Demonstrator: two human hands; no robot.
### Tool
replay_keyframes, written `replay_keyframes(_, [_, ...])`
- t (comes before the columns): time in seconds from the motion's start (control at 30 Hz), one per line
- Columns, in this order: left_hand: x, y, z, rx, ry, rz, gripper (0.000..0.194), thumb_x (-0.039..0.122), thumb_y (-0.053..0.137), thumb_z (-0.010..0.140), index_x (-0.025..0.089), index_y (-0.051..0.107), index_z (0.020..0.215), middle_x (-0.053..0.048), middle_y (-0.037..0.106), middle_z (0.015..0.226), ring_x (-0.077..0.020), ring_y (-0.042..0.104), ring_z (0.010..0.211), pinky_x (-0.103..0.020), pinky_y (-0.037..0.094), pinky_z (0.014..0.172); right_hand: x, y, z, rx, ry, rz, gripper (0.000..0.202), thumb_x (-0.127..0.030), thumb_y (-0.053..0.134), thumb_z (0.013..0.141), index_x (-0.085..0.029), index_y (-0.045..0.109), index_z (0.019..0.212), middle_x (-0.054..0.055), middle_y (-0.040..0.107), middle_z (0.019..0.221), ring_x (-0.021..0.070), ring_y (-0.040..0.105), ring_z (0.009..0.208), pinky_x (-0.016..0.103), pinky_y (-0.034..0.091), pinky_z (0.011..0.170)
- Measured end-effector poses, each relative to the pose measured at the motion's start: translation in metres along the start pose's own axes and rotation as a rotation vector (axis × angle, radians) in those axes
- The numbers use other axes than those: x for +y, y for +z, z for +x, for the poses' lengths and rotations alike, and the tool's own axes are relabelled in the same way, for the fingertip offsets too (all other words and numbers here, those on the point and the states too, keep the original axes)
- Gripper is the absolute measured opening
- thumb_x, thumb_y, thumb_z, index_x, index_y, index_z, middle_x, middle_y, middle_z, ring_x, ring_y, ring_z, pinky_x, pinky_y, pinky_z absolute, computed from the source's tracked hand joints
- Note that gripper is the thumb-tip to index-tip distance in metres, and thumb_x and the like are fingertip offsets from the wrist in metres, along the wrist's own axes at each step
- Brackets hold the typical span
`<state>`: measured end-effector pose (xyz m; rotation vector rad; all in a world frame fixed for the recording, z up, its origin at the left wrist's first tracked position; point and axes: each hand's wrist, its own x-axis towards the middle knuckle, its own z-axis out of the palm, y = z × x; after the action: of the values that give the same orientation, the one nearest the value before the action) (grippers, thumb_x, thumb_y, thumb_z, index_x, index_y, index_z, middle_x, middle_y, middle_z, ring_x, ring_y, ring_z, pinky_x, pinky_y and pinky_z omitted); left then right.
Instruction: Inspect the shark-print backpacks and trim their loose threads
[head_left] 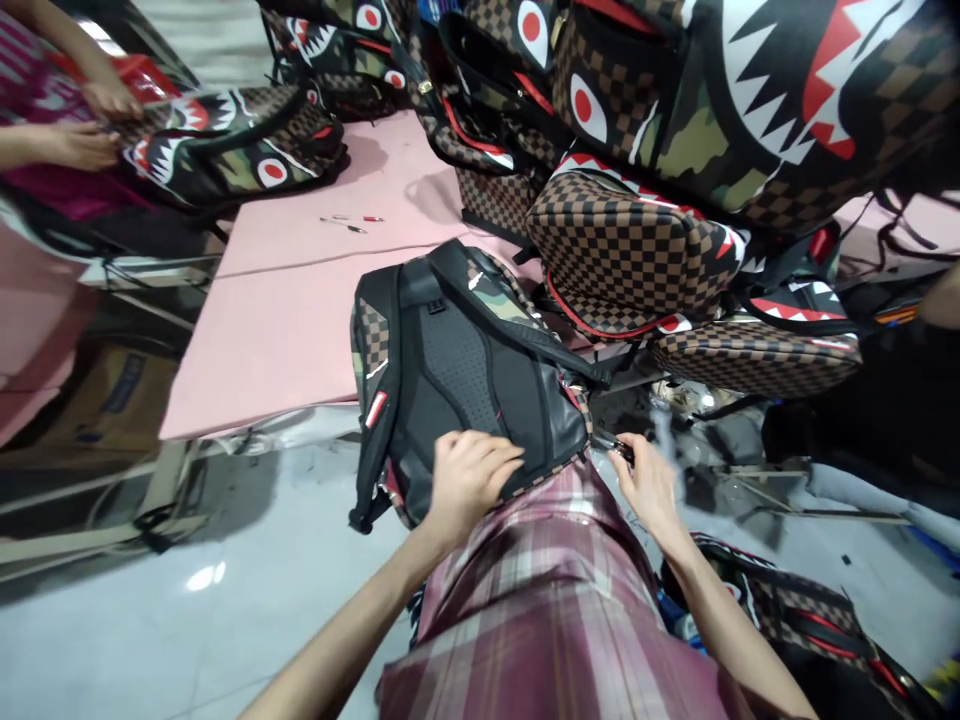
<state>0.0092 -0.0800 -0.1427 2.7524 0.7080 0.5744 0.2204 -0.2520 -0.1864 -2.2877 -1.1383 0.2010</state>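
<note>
A backpack (465, 350) with black padded back panel, black straps and brown-checkered sides lies back side up, partly on the pink table's front edge and partly against my lap. My left hand (474, 465) rests on the lower part of its back panel, fingers bent and close together, gripping it near the bottom edge. Just right of the bag's lower right corner, my right hand (646, 480) is closed around a small dark-handled tool that looks like thread snips (621, 451). The tool's tip points toward the bag's corner; whether it touches is unclear.
Two pens (349, 222) lie on the pink table (300, 310). Several checkered shark-face backpacks (622, 240) are piled at the right and back. At the far left, a co-worker's hands (82, 145) handle another backpack (240, 150). More bags (802, 610) are low at the right.
</note>
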Motion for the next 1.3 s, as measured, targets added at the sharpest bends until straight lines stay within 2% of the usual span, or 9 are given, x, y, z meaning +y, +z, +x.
replay_keyframes(0.1, [0.027, 0.028, 0.049, -0.096, 0.019, -0.102, 0.022, 0.034, 0.048, 0.088, 0.025, 0.068, 0.092, -0.001, 0.069, 0.09, -0.0159, 0.054, 0.085, -0.037, 0.03, 0.08, 0.002, -0.002, 0.005, 0.068, -0.105, -0.005, 0.027, -0.038, 0.044, 0.088, -0.019, 0.061, 0.096, 0.007, 0.066, 0.085, 0.0195, 0.059, 0.077, 0.03, 0.041, 0.071])
replay_keyframes(0.23, [0.044, 0.047, 0.077, -0.233, 0.071, -0.12, 0.021, 0.034, 0.049, 0.088, 0.026, 0.068, 0.093, -0.001, 0.066, 0.091, -0.0165, 0.05, 0.087, -0.037, 0.028, 0.08, 0.005, 0.001, 0.014, 0.052, -0.214, -0.004, 0.025, -0.035, 0.044, 0.089, -0.02, 0.064, 0.093, 0.005, 0.068, 0.085, 0.0182, 0.058, 0.075, 0.03, 0.04, 0.071])
replay_keyframes(0.5, [0.054, 0.047, 0.086, -0.338, 0.149, -0.066, 0.021, 0.032, 0.048, 0.088, 0.027, 0.068, 0.094, -0.001, 0.063, 0.084, -0.0157, 0.048, 0.084, -0.036, 0.028, 0.077, 0.012, 0.0, 0.021, 0.011, -0.262, -0.023, 0.026, -0.035, 0.045, 0.089, -0.02, 0.066, 0.092, 0.005, 0.069, 0.084, 0.0182, 0.058, 0.074, 0.03, 0.039, 0.07])
replay_keyframes(0.73, [0.062, 0.053, 0.093, -0.329, 0.301, 0.121, 0.022, 0.02, 0.043, 0.089, 0.016, 0.063, 0.08, -0.006, 0.059, 0.081, -0.0197, 0.048, 0.083, -0.036, 0.03, 0.071, 0.014, -0.006, 0.029, -0.039, -0.316, -0.049, 0.022, -0.033, 0.048, 0.088, -0.02, 0.066, 0.09, 0.005, 0.069, 0.081, 0.0181, 0.057, 0.072, 0.029, 0.037, 0.066])
replay_keyframes(0.9, [0.067, 0.061, 0.093, -0.343, 0.391, 0.251, 0.016, 0.011, 0.041, 0.086, 0.01, 0.058, 0.086, -0.011, 0.057, 0.087, -0.0241, 0.048, 0.087, -0.037, 0.032, 0.072, 0.012, -0.01, 0.036, -0.104, -0.326, -0.032, 0.018, -0.03, 0.051, 0.085, -0.022, 0.067, 0.088, 0.005, 0.069, 0.079, 0.0189, 0.058, 0.073, 0.03, 0.038, 0.067])
replay_keyframes(1.03, [0.067, 0.063, 0.09, -0.361, 0.291, 0.156, 0.016, 0.011, 0.041, 0.084, 0.012, 0.057, 0.085, -0.011, 0.058, 0.088, -0.024, 0.049, 0.087, -0.037, 0.035, 0.072, 0.019, -0.005, 0.036, -0.142, -0.142, 0.145, 0.017, -0.032, 0.054, 0.082, -0.022, 0.067, 0.084, 0.004, 0.069, 0.08, 0.0191, 0.06, 0.074, 0.03, 0.041, 0.068])
replay_keyframes(1.13, [0.063, 0.051, 0.082, -0.335, 0.081, -0.078, 0.022, 0.016, 0.037, 0.087, 0.014, 0.057, 0.078, -0.008, 0.059, 0.085, -0.0206, 0.05, 0.083, -0.033, 0.037, 0.071, 0.031, 0.0, 0.032, -0.129, 0.089, 0.429, 0.02, -0.036, 0.055, 0.08, -0.02, 0.066, 0.084, 0.003, 0.069, 0.083, 0.0184, 0.062, 0.075, 0.028, 0.044, 0.066])
replay_keyframes(1.2, [0.058, 0.037, 0.076, -0.426, -0.063, -0.325, 0.033, 0.022, 0.032, 0.091, 0.015, 0.058, 0.073, -0.005, 0.061, 0.078, -0.0156, 0.053, 0.073, -0.028, 0.039, 0.067, 0.037, 0.001, 0.029, -0.103, 0.159, 0.517, 0.021, -0.036, 0.057, 0.079, -0.019, 0.065, 0.087, 0.004, 0.069, 0.087, 0.0185, 0.062, 0.078, 0.027, 0.045, 0.067])
replay_keyframes(1.3, [0.051, 0.022, 0.07, -0.655, -0.173, -0.522, 0.052, 0.033, 0.023, 0.094, 0.015, 0.058, 0.058, -0.001, 0.06, 0.062, -0.0107, 0.052, 0.058, -0.024, 0.039, 0.061, 0.034, 0.0, 0.028, -0.111, 0.055, 0.396, 0.021, -0.035, 0.059, 0.079, -0.02, 0.065, 0.091, 0.004, 0.069, 0.092, 0.0196, 0.061, 0.083, 0.029, 0.044, 0.072])
